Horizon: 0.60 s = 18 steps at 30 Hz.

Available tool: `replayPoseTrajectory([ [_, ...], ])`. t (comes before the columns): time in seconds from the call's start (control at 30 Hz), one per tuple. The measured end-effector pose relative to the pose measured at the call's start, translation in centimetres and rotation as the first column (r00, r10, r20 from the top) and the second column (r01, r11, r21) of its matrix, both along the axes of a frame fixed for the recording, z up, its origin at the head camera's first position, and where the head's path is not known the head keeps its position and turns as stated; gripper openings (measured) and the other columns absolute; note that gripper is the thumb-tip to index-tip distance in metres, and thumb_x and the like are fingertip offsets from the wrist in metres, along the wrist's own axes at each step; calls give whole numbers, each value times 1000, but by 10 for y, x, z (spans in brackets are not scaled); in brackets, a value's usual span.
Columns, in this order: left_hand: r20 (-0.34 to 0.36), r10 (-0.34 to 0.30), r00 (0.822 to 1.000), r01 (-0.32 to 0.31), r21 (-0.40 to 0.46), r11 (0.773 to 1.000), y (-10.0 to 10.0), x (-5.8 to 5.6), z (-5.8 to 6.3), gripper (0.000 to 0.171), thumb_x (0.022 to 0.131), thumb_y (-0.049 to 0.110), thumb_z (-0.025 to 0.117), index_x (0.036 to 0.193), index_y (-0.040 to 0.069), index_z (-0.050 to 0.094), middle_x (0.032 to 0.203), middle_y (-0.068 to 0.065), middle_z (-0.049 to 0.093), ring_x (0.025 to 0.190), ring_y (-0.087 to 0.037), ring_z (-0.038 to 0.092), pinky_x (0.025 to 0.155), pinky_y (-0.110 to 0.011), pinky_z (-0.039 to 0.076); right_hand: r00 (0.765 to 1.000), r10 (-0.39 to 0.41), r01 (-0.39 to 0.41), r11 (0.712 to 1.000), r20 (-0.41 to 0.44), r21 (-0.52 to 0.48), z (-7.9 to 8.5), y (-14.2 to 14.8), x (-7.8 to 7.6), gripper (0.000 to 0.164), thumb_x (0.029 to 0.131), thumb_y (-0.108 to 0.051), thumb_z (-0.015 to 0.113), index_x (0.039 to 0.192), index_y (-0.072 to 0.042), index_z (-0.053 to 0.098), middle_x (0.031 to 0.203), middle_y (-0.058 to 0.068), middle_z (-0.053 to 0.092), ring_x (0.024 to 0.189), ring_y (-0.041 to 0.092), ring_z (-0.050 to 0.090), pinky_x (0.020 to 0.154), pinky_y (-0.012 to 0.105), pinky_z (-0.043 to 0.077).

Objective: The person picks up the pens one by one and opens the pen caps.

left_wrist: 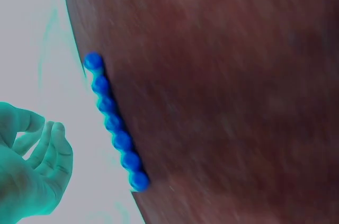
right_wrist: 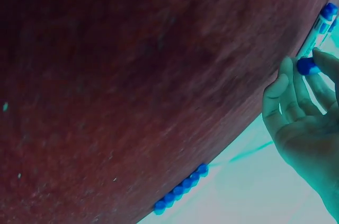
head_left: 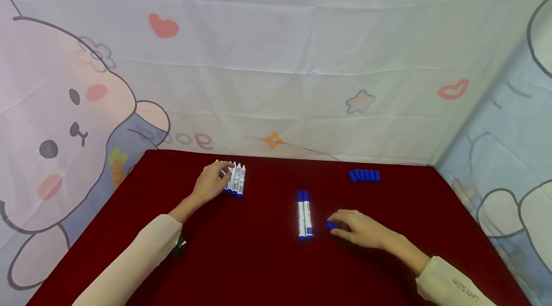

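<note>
My left hand (head_left: 210, 182) is over the left end of a row of white markers (head_left: 238, 180), partly hiding them. Their bare white tips point away and their blue ends face me. In the left wrist view, the fingers (left_wrist: 62, 152) of that hand bend loosely with nothing between them, apart from the blue marker ends (left_wrist: 122, 140). My right hand (head_left: 358, 228) pinches a small blue marker cap (right_wrist: 306, 66) between thumb and fingertips. Just left of this hand, two capped markers (head_left: 304, 215) lie side by side, blue caps pointing away.
Several blue caps (head_left: 366, 175) form a row at the back right of the dark red tablecloth (head_left: 258, 267). A small dark object (head_left: 178, 247) shows beside the left sleeve. Behind the table hangs a printed cloth (head_left: 258, 57).
</note>
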<state>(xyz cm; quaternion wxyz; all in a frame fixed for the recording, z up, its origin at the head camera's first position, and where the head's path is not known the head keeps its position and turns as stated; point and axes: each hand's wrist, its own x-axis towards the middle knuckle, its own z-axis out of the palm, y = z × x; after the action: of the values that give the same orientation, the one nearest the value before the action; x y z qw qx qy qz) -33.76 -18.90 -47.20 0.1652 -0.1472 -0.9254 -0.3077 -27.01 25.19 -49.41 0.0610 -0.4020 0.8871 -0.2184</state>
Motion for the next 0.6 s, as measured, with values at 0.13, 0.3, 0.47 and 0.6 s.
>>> replayPoseTrajectory([
  [0.13, 15, -89, 996, 89, -8, 996, 18, 7, 4, 25, 95, 3, 63, 118, -1, 71, 94, -14, 74, 74, -20, 66, 58, -26, 48, 999, -44, 44, 999, -21, -26, 2, 8, -7, 26, 102, -21, 63, 122, -6, 69, 112, 0, 68, 96, 9, 64, 83, 27, 57],
  [0.3, 48, -195, 980, 196, -8, 981, 40, 18, 8, 23, 96, 3, 65, 117, -1, 71, 94, -12, 73, 73, -17, 64, 61, -23, 46, 996, -93, 92, 988, -7, -126, 4, 21, -21, 25, 102, -17, 63, 121, -3, 67, 107, 2, 66, 92, 7, 60, 77, 25, 54],
  [0.47, 77, -280, 957, 282, -15, 959, 63, 21, 8, 23, 95, 4, 65, 117, -1, 71, 93, -10, 73, 70, -8, 59, 66, -22, 48, 987, -161, 160, 961, 15, -227, 7, 39, -36, 22, 103, -15, 62, 119, -2, 68, 104, 3, 68, 90, 5, 61, 74, 25, 52],
  [0.6, 90, -324, 942, 327, -29, 944, 81, 22, 7, 25, 95, 4, 65, 118, 0, 70, 93, -10, 73, 70, -7, 60, 66, -21, 49, 962, -271, 267, 932, 16, -245, 13, 52, -44, 26, 103, -16, 60, 121, 3, 67, 106, 11, 72, 94, 17, 66, 76, 30, 54],
])
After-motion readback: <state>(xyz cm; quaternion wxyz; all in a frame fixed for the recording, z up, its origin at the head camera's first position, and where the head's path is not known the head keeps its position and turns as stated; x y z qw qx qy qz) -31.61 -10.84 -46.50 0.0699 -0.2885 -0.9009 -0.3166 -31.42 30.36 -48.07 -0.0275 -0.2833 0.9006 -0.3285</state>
